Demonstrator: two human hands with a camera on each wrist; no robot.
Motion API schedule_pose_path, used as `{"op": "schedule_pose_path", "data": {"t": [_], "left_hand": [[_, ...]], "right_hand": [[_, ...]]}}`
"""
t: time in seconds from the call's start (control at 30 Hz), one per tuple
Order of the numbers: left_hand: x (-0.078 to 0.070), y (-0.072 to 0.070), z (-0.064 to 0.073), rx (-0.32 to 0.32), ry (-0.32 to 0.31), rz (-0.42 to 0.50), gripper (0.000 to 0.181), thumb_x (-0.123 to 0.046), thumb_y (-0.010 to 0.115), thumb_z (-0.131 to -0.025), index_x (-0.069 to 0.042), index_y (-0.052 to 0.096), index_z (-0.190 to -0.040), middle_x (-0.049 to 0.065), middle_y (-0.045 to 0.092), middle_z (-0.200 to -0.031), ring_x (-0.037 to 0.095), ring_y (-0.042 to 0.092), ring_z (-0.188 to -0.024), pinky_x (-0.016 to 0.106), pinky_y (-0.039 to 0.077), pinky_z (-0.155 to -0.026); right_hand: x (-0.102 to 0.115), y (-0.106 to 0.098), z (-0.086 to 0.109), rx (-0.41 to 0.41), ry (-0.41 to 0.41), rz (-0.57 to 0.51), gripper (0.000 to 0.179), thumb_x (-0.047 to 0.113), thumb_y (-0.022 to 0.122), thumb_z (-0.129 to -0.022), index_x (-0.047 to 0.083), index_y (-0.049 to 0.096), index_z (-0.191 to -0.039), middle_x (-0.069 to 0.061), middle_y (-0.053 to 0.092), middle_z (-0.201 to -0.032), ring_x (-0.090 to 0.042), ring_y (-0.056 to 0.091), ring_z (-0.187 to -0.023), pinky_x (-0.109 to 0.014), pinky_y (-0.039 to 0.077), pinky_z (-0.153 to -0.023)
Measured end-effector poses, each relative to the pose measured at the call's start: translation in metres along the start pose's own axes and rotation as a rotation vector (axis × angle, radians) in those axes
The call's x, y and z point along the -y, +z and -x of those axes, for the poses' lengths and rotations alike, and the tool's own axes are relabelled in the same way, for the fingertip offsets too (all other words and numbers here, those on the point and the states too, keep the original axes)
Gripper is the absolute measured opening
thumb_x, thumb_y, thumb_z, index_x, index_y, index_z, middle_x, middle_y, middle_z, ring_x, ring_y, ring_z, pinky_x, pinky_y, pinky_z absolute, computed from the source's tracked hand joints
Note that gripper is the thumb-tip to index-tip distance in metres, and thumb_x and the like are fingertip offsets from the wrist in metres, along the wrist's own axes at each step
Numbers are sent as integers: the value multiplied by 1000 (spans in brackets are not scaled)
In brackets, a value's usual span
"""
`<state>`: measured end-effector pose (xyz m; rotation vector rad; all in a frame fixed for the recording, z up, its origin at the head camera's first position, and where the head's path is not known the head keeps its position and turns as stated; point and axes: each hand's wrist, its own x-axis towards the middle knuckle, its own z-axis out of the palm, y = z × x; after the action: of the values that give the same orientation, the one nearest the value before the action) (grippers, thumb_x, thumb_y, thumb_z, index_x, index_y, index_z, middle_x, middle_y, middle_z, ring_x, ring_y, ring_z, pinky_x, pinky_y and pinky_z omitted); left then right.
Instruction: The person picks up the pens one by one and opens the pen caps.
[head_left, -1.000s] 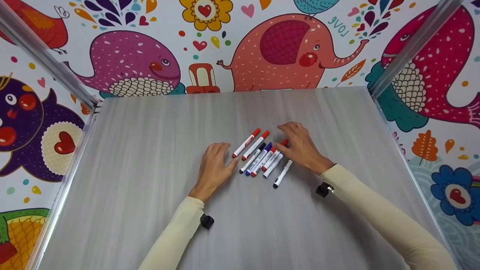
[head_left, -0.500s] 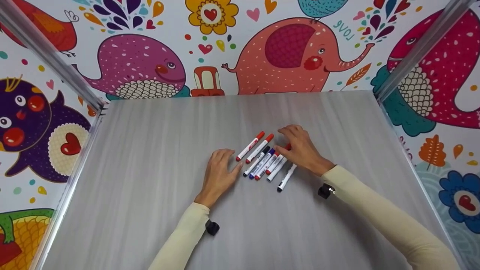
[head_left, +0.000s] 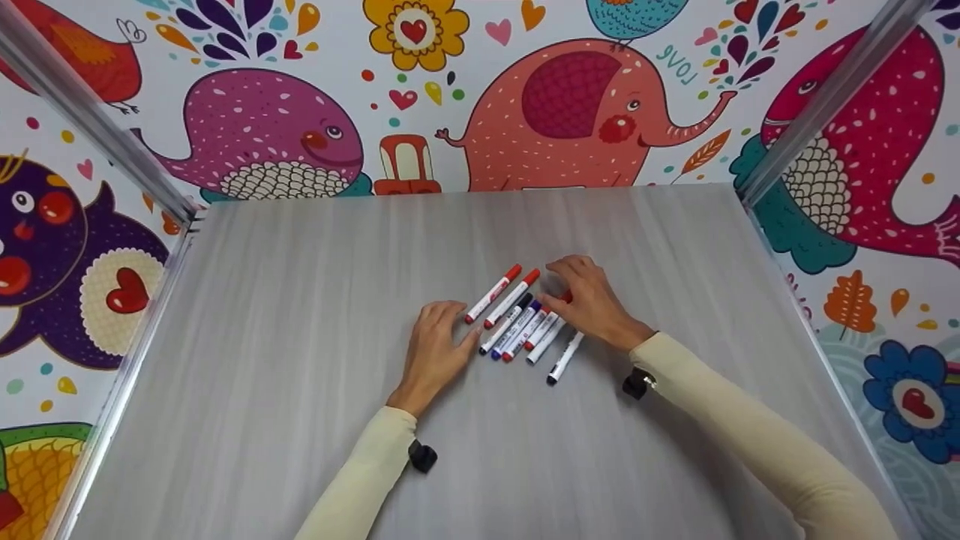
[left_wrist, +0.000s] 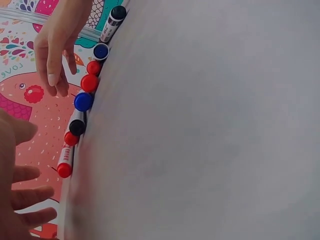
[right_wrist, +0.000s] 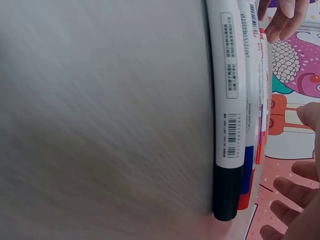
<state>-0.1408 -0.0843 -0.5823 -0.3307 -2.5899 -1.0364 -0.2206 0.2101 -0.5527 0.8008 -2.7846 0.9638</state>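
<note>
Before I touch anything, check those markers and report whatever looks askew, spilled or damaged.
Only the alignment looks slightly off: the rightmost marker, with black ends, lies apart from the bunched middle ones and sits lower in the head view, while the leftmost red marker sits higher. I see no spill or damage.

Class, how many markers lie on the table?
8 markers in a row, left to right: red, red, black, blue, red, red, blue, black. The right hand covers parts of some; another could be hidden.
</note>
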Motion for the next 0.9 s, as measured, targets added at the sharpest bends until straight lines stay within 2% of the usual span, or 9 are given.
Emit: {"op": "schedule_pose_path", "data": {"t": [0.3,0.63,0.9], "left_hand": [[1,1,0,33,-50,19,42,-19,87,-96,1,74,-130,13,73,-127,32,62,-125,50,49,-111],[3,10,-2,-38,-47,30,34,-15,88,-93,2,77,-121,13,74,-119,35,62,-123,50,48,-109],[5,17,-2,-62,-72,42,32,-17,86,-96,3,77,-119,15,75,-119,37,59,-128,51,46,-113]], "right_hand": [[0,8,-8,10,-22,-38,53,31,81,-102,0,68,-143,-17,65,-143,-36,51,-136,-60,38,-118],[-1,21,-16,14,-48,-17,50,32,80,-103,-1,69,-139,-17,65,-139,-36,53,-133,-59,40,-116],[-4,28,-24,22,-4,-18,49,34,79,-104,1,69,-140,-16,66,-139,-35,52,-133,-55,39,-117]]}}
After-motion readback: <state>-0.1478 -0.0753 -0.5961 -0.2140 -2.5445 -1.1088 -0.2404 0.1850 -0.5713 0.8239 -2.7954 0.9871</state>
